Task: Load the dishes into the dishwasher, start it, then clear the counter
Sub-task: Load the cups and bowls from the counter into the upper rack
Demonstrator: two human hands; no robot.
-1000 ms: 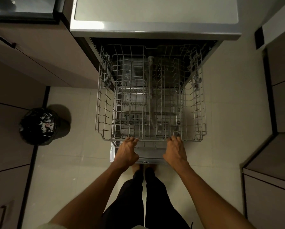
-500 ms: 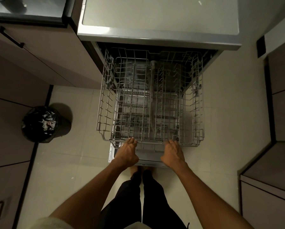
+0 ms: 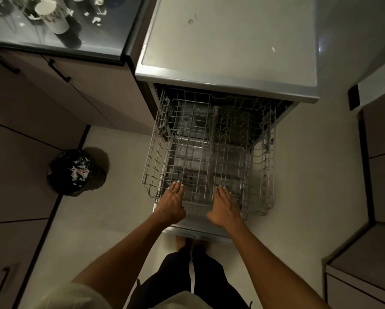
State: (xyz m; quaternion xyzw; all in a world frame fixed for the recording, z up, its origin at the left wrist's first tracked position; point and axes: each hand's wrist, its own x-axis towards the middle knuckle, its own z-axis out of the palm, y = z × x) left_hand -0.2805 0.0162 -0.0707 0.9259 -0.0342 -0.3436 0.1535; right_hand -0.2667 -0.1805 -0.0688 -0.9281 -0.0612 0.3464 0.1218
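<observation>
dishwasher (image 3: 227, 63): stands open under a pale top surface. upper rack (image 3: 209, 152): wire, holds no dishes, drawn out over the lowered door (image 3: 196, 233). left hand (image 3: 172, 202), right hand (image 3: 225, 206): fingers now straight and flat on the rack's front rim; earlier they curled over it. trash bin (image 3: 75, 171): dark, on floor at left. cups (image 3: 53, 16): on the left surface, newly in view.

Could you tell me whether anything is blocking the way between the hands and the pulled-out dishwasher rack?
Nothing visible does: the left hand and right hand already lie with straight fingers on the front edge of the empty rack.
</observation>
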